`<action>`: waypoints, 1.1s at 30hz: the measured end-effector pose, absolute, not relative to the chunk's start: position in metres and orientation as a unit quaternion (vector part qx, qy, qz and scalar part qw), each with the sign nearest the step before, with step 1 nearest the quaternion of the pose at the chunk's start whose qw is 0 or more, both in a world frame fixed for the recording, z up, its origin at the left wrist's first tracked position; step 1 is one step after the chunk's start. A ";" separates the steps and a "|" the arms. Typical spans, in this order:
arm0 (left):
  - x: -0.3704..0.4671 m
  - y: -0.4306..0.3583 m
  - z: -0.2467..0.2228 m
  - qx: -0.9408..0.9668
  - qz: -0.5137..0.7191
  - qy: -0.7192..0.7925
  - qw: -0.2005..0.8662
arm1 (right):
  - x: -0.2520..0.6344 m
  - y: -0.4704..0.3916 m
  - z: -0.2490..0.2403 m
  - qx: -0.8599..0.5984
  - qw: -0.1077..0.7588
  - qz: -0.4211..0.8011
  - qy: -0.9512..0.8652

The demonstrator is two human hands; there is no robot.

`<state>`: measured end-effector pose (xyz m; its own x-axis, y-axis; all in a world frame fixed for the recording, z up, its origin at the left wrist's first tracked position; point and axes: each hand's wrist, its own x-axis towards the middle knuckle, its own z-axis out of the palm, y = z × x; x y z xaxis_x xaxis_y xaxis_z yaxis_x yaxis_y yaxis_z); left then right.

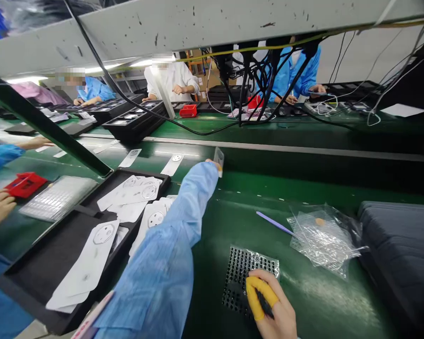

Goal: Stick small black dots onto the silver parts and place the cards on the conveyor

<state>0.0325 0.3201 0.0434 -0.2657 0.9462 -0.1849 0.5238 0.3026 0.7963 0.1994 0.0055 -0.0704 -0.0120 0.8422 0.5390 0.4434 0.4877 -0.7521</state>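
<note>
Held a thin, greyish panel [219, 157] in the left fingers [218, 165], close to upright, over the far part of the green bench [240, 202]. Showed a clear, glossy sheet [240, 266] flat on the nearer bench surface, slightly skewed, with close rows of small black dots. Hid part of the sheet behind the right fingers [253, 295]; could not confirm contact there.

Finger covers [253, 301] are yellow, sheet [245, 263] black-dotted, blurred card [219, 158] perhaps grey.

One dotted sheet [255, 259], one purple stick [273, 222]
</note>
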 end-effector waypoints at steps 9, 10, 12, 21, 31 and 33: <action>0.022 0.098 0.010 0.484 0.362 0.484 0.632 | 0.212 0.014 -0.027 -0.535 0.561 0.109 -0.623; 0.026 0.067 0.006 0.485 0.371 0.461 0.644 | 0.210 0.015 -0.023 -0.528 0.552 0.078 -0.641; 0.034 0.022 0.003 0.500 0.368 0.458 0.636 | 0.206 0.015 -0.018 -0.507 0.533 0.034 -0.676; 0.043 -0.021 -0.005 0.595 0.322 0.498 0.542 | 0.201 0.003 -0.021 -0.480 0.475 0.054 -0.735; 0.039 -0.015 -0.005 0.625 0.336 0.497 0.499 | 0.186 -0.002 -0.015 -0.467 0.333 0.068 -0.816; 0.039 -0.016 -0.008 0.620 0.351 0.498 0.495 | 0.185 0.000 -0.017 -0.461 0.361 0.165 -0.794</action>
